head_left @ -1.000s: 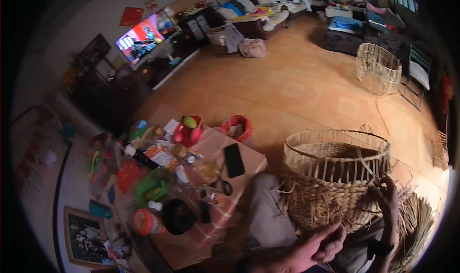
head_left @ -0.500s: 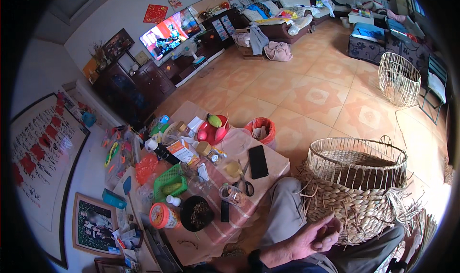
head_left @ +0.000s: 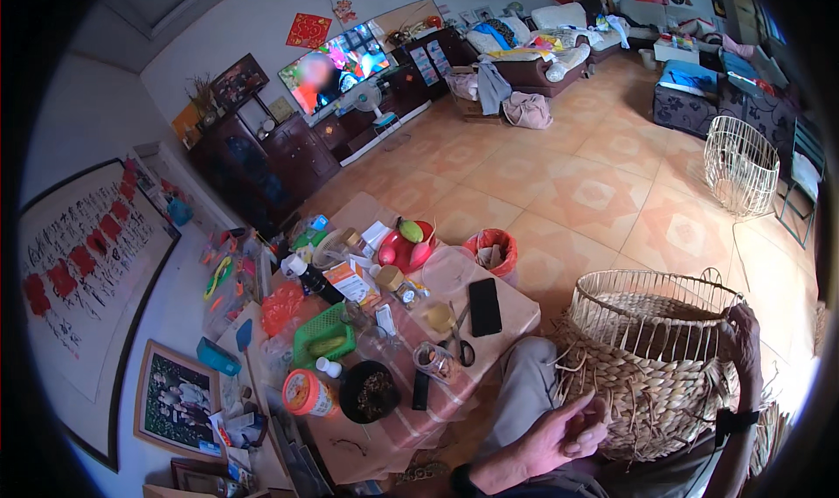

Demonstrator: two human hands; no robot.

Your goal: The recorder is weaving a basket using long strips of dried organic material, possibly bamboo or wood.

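Note:
In front of my knees stands a round basket, its lower wall woven from thick straw braid and its upper part a bare wire frame with thin upright rods. Loose straw ends stick out of the weave. Close against the basket's near left wall is my left hand, fingers curled in; whatever may lie inside them is too small to make out. My right hand is closed around the right side of the basket's wire frame, just below the rim. Its fingertips are partly hidden.
A low table at left holds a black phone, scissors, jars, a dark bowl and a green basket. Behind it stands a red-lined bin. A bare wire frame stands on the tiles at far right.
My right hand has come into view and taken hold of the basket's frame on the right. My left hand stays curled by the basket's near wall. The view has shifted slightly.

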